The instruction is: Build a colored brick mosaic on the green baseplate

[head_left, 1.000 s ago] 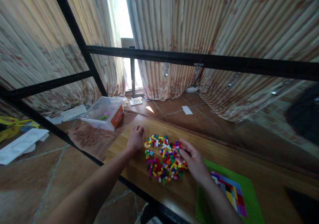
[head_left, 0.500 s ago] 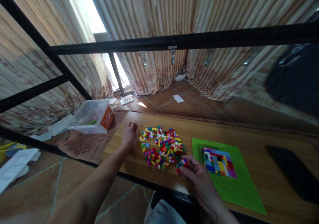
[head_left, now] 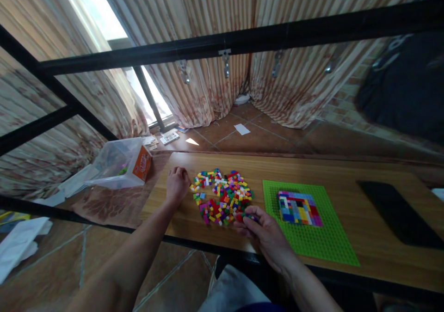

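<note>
A heap of small coloured bricks (head_left: 222, 195) lies on a wooden table (head_left: 340, 182). My left hand (head_left: 176, 185) rests curled in a loose fist on the table at the heap's left edge, and what it holds, if anything, is hidden. My right hand (head_left: 262, 229) sits at the heap's near right corner, its fingers pinched on a few small bricks (head_left: 247, 217). To the right of that hand lies a green baseplate (head_left: 312, 238) bearing a square patch of mixed coloured bricks (head_left: 298, 208).
A black flat object (head_left: 395, 212) lies on the table's right part. On the floor to the left stands a clear plastic box (head_left: 120, 163) with an orange label. Black frame bars (head_left: 243, 37) cross in front of striped curtains. White papers lie on the tiled floor.
The view has swung right and down. My right hand left the top of the heap and came to its near right corner with a few bricks pinched in it. My left hand stayed put.
</note>
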`<state>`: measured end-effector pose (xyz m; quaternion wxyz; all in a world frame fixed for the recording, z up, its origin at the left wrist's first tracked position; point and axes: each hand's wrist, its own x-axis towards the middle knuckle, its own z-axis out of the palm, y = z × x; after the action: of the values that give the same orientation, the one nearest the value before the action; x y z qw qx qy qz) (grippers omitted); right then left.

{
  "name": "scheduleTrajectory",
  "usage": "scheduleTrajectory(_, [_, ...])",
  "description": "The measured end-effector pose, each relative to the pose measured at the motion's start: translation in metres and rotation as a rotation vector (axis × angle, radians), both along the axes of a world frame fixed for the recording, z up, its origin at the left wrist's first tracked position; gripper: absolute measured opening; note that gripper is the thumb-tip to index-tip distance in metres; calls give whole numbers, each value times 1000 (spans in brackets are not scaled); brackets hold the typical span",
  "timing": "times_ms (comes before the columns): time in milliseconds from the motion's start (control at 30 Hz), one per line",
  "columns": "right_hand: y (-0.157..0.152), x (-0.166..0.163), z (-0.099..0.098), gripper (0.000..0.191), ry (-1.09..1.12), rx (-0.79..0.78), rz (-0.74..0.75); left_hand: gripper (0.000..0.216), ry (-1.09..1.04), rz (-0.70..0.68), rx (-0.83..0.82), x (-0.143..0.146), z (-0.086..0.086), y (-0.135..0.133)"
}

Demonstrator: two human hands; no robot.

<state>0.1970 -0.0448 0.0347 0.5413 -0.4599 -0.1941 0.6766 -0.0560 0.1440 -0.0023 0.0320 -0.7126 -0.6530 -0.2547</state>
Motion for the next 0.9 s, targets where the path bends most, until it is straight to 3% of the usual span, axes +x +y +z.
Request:
scheduleTrajectory(133, [3, -3, 4, 52, -6, -16, 15, 19, -9, 5, -6, 0, -1, 1])
scheduleTrajectory(433, [9, -7, 14, 40, 8, -38, -30, 19, -11, 2, -7, -1, -2, 0])
scheduleTrajectory(900, [39, -26, 10, 50, -233, 20, -33, 18, -35, -10, -11, 0, -2, -2])
